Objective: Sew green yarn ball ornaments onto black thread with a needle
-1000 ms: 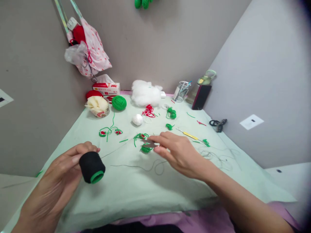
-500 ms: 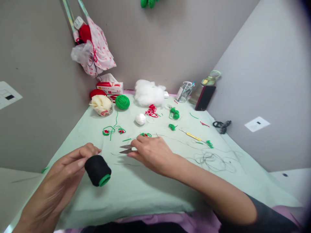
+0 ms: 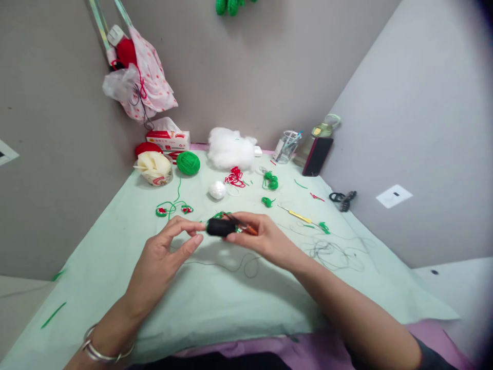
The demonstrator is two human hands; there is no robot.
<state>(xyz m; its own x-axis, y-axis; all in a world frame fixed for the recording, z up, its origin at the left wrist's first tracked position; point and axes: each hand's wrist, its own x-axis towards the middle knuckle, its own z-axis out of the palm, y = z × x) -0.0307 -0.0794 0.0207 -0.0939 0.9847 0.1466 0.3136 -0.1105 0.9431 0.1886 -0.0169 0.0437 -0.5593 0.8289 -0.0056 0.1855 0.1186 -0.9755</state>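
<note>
A spool of black thread [image 3: 220, 227] lies sideways between my two hands, above the table. My right hand [image 3: 262, 237] is closed around the spool's right end and also holds scissors [image 3: 250, 229] with orange on the handles; the blades are partly hidden. My left hand [image 3: 165, 252] has its index fingertip against the spool's left end, with thumb and index finger apart. A loose dark thread [image 3: 231, 267] curls over the cloth below. Just behind the spool, a small green and red crocheted piece [image 3: 219, 215] is mostly covered.
Beyond my hands are crocheted pieces [image 3: 187, 209], a green yarn ball [image 3: 188, 163], a white yarn ball [image 3: 217, 190], stuffing [image 3: 229, 149] and a crochet hook [image 3: 299, 214]. Tangled thread [image 3: 331, 254] lies at right. A phone [image 3: 318, 156] leans near a bottle [image 3: 325, 126].
The spool has moved from my left hand across to the right and is now in my right hand with the scissors. My left hand has come toward the middle, and the view has shifted slightly.
</note>
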